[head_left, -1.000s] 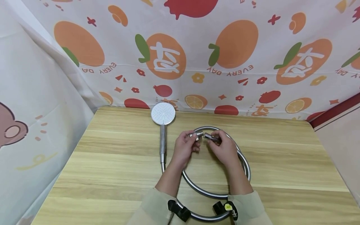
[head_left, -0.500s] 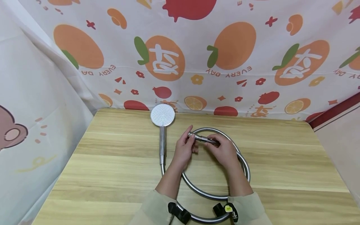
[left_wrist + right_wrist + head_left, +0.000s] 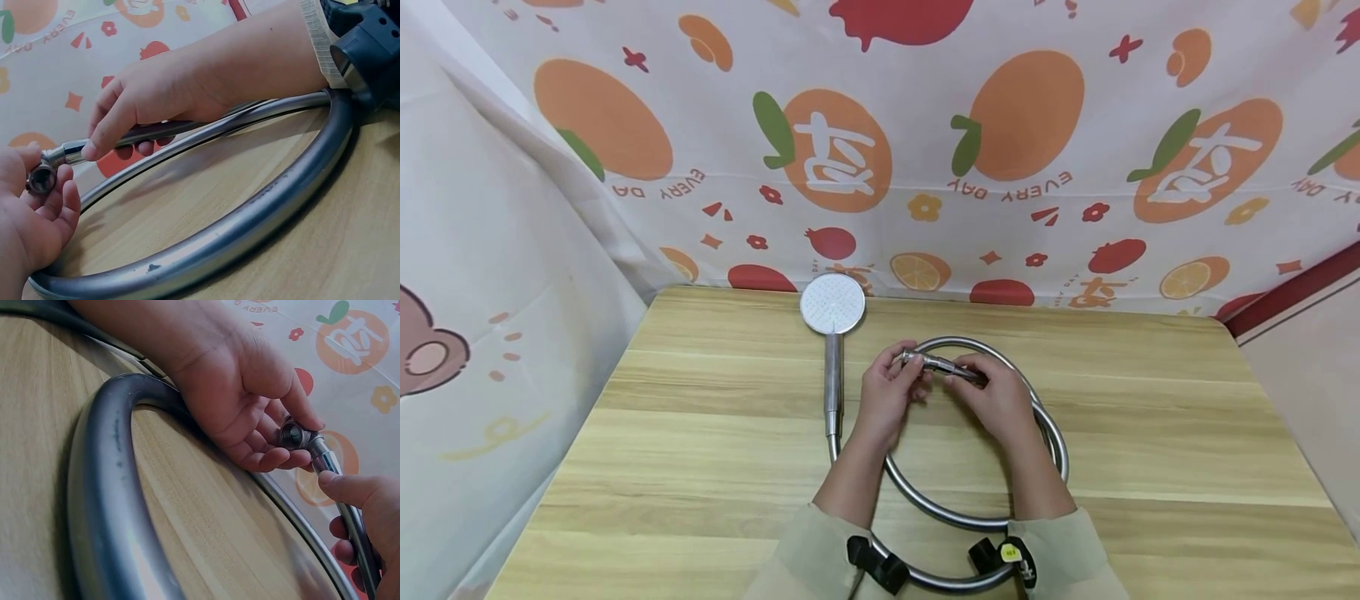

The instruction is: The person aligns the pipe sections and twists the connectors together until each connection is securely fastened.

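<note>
Far left of the hose (image 3: 947, 515), my head view gives me a pale cloth (image 3: 542, 242) bearing part of a pinkish cartoon shape. Nearer, just left of the hose's coil, I see the shower head (image 3: 832, 304) lying on the table (image 3: 715, 475), its white round face up and its handle (image 3: 833, 375) pointing back toward the person; a metal length runs on from the handle's end and passes behind the left forearm.

At the coil's upper left is the left hand (image 3: 883, 396). Its thumb and forefinger pinch the fitting (image 3: 297, 435) — a small metal piece with a threaded, open mouth — while its other fingers curl loosely below. The fitting's other end meets the collar (image 3: 326, 461) at the hose's tip, end to end; I cannot tell whether the threads have caught.

Above the inside of the coil, the right hand (image 3: 1000, 400) holds that tip, thumb on the collar and fingers bent round the tube behind it. The coil itself lies in loops on the table, passing beneath both forearms and near the black wrist cameras (image 3: 877, 567).

Behind the hose hangs a fruit-print cloth (image 3: 925, 133); far right of it I see a pale panel (image 3: 1307, 375) edged in dark red.
</note>
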Available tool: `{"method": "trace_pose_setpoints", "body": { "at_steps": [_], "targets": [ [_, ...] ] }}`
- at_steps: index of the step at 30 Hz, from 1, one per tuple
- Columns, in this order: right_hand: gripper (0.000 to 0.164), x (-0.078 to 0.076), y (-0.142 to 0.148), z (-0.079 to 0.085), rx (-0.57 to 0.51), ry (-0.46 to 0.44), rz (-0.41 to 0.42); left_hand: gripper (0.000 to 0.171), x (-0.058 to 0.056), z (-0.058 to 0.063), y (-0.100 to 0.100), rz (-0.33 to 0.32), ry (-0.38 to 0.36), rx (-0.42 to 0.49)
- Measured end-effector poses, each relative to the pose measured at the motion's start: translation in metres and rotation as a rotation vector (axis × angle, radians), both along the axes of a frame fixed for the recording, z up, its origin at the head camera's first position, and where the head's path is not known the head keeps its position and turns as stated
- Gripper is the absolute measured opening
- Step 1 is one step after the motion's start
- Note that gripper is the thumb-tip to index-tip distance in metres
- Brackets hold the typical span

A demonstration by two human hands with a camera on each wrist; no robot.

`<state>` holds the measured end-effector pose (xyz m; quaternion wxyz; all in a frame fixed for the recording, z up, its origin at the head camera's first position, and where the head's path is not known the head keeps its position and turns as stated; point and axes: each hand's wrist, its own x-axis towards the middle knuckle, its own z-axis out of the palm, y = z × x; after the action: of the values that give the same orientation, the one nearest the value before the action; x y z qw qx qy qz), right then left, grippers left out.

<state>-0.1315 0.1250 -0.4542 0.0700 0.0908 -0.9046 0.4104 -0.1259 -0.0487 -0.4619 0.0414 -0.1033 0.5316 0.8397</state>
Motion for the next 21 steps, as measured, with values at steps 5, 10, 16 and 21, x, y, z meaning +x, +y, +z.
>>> {"method": "trace_pose_setpoints", "body": {
  "at_steps": [5, 10, 16, 21],
  "targets": [
    [0.028, -0.0015, 0.0, 0.0004, 0.013, -0.014, 0.011, 0.047, -0.0005, 0.0002, -0.0004, -0.001, 0.0, -0.006],
    [0.03, -0.0022, 0.0004, 0.0004, 0.037, -0.019, 0.016, 0.05, -0.0002, 0.0007, -0.0008, -0.002, 0.002, -0.007],
    [0.031, -0.0011, 0.0005, 0.001, 0.049, -0.016, 0.02, 0.051, 0.0005, 0.0012, -0.0014, -0.018, 0.004, -0.022],
    [0.031, -0.0005, 0.0003, 0.0002, 0.064, -0.017, 0.023, 0.051, 0.0003, 0.0015, -0.0011, -0.033, 0.009, -0.045]
  ]
}}
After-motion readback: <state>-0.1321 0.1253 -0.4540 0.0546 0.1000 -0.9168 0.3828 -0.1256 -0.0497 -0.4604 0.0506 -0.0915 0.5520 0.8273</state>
